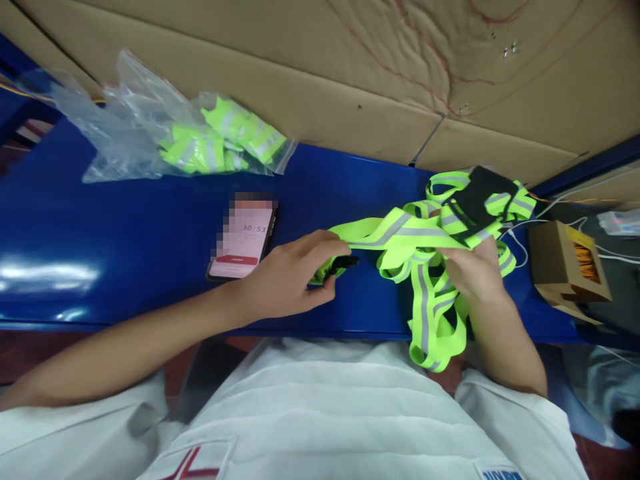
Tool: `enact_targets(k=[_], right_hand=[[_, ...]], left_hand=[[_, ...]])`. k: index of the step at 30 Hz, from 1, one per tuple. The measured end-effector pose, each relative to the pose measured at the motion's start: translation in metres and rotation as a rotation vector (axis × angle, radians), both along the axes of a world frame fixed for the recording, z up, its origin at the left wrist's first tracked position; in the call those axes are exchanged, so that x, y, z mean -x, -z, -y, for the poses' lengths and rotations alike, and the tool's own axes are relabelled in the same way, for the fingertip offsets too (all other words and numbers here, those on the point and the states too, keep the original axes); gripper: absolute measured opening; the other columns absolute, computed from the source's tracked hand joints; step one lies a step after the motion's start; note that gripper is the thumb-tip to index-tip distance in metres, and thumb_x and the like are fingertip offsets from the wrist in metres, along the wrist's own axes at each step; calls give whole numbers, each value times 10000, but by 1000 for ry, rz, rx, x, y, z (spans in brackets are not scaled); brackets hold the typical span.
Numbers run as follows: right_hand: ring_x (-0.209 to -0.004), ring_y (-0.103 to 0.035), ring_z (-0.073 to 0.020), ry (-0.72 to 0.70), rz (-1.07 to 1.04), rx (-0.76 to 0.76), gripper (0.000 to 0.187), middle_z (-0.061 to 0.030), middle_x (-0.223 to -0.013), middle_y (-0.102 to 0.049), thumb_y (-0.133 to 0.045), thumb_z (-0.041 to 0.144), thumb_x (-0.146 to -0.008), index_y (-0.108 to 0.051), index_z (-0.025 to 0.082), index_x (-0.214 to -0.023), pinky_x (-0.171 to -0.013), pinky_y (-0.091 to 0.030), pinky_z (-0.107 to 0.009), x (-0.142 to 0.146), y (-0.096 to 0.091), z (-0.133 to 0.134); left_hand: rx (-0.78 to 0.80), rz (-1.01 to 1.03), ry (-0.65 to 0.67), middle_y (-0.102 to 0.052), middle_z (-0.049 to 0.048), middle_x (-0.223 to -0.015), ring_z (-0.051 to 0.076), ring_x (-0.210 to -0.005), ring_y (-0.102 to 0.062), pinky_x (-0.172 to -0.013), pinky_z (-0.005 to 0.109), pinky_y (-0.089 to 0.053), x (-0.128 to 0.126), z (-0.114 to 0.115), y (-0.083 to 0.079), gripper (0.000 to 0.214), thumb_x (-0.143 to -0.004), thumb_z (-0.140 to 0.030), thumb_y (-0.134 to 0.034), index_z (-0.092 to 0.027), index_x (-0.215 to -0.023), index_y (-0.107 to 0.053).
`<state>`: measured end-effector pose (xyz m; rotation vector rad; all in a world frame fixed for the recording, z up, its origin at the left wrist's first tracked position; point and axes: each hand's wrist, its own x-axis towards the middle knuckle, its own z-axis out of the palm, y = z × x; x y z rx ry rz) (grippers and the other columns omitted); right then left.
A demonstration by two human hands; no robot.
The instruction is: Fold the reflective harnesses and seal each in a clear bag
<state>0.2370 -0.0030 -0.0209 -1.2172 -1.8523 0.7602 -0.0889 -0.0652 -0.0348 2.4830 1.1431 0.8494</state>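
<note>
A tangle of neon-yellow reflective strapping (425, 247) with grey stripes and black patches lies on the blue table (125, 220) in front of me. My left hand (295, 273) pinches one end of a strap, where a small black piece shows at the fingertips. My right hand (475, 270) is closed round a bunch of the same straps, which loop down over the table's front edge. A black fabric patch (483, 190) sits on the far part of the tangle.
A phone (245, 240) with a lit timer screen lies left of my left hand. A clear plastic bag (150, 133) with folded neon straps rests at the back left. A small open cardboard box (567, 263) and white cables are at the right. Cardboard sheets stand behind the table.
</note>
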Motion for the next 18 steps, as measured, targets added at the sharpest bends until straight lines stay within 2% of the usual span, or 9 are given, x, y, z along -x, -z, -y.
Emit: enact_targets(k=[2,4,6,8,11,13,14,16,18], right_hand=[[-1054,-727,-366,-102,-133,128,574,-129,-1190,-736,-661,645,-880,-635,283,-1325,-891,-584,-571,-2,-7,-3],[-1049,-728,-365,-168,-172,141,600,-133,-1150,-733,-582,721,-914,-635,281,-1320,-882,-584,-574,-2,-13,-6],[-1058,-730,-351,-139,-152,93,550,-136,-1140,-727,-461,691,-1000,-627,271,-1313,-885,-587,-562,-3,-16,-10],[-1110,-726,-333,-21,-165,50,478,-140,-1198,-717,-400,611,-1061,-620,270,-1314,-899,-596,-536,-5,-15,-16],[-1216,-706,-336,165,-269,-32,463,-173,-1362,-656,-384,560,-1088,-615,230,-1318,-898,-613,-504,-9,-8,-25],[-1260,-691,-345,222,-285,-85,482,-194,-1409,-626,-354,545,-1102,-605,206,-1335,-907,-615,-500,-10,-5,-29],[-1273,-684,-344,236,-270,-109,479,-192,-1407,-629,-351,540,-1106,-599,211,-1349,-929,-609,-504,-10,-3,-30],[-1280,-674,-336,246,-202,-145,430,-158,-1354,-669,-457,544,-1083,-620,239,-1339,-1009,-582,-525,-8,-3,-27],[-1219,-691,-336,224,-79,-166,393,-115,-1253,-721,-657,552,-991,-681,257,-1250,-1039,-565,-545,-3,-4,-22]], left_hand=[[155,222,-4,-679,53,-1147,150,-853,-689,-731,271,-557,5,-2,-4,352,-968,-183,-538,-231,-1312,-480],[314,394,-42,-665,25,-1019,129,-725,-630,-622,260,-505,9,-8,-8,297,-1000,-190,-476,-237,-1292,-450],[429,470,-98,-662,9,-931,128,-667,-600,-561,256,-462,12,-17,-10,238,-1008,-192,-449,-231,-1240,-478],[450,404,-109,-677,6,-900,136,-677,-614,-561,257,-458,14,-27,-8,190,-1012,-210,-455,-214,-1172,-557],[244,157,-66,-717,58,-1094,183,-935,-690,-789,307,-543,16,-34,1,265,-1026,-171,-429,-190,-1162,-655],[31,46,-47,-674,116,-1284,234,-1147,-664,-963,387,-528,17,-32,5,337,-1012,-105,-418,-186,-1227,-664],[-56,21,-37,-648,134,-1333,252,-1204,-642,-1001,417,-513,17,-30,6,344,-1006,-89,-428,-189,-1232,-667],[-164,-7,19,-650,134,-1308,263,-1188,-639,-994,436,-507,16,-23,2,280,-1007,-121,-485,-204,-1191,-680],[-223,-85,100,-684,118,-1206,271,-1095,-656,-965,454,-508,14,-17,-4,177,-1010,-247,-580,-207,-1142,-690]])
